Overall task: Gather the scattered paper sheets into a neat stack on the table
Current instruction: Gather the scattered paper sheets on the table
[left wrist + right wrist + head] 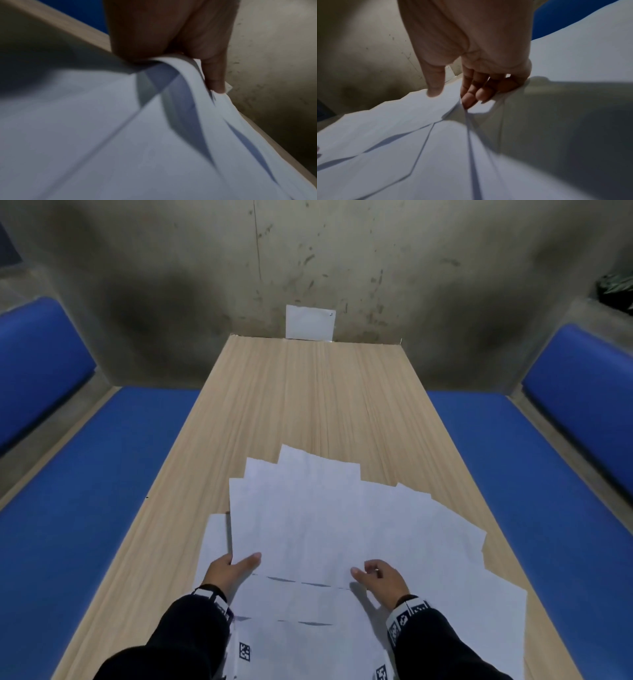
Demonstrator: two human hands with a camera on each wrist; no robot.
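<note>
Several white paper sheets [325, 525] lie fanned and overlapping on the near half of the wooden table [308, 392]. My left hand [239, 565] pinches the lower left corner of the upper sheets, thumb on top and fingers beneath. The left wrist view shows those sheets [120, 135] curling up between thumb and finger of the left hand [180, 59]. My right hand [364, 571] is at the pile's middle. In the right wrist view its thumb lies on an upper sheet [402, 135] while the right hand [452, 97] curls its fingertips against that sheet's edge.
Blue padded benches [102, 474] [531, 474] run along both sides of the narrow table. A white card [310, 322] leans on the stained concrete wall at the far end. The far half of the table shows bare wood. Black square markers [244, 652] are printed on the nearest sheets.
</note>
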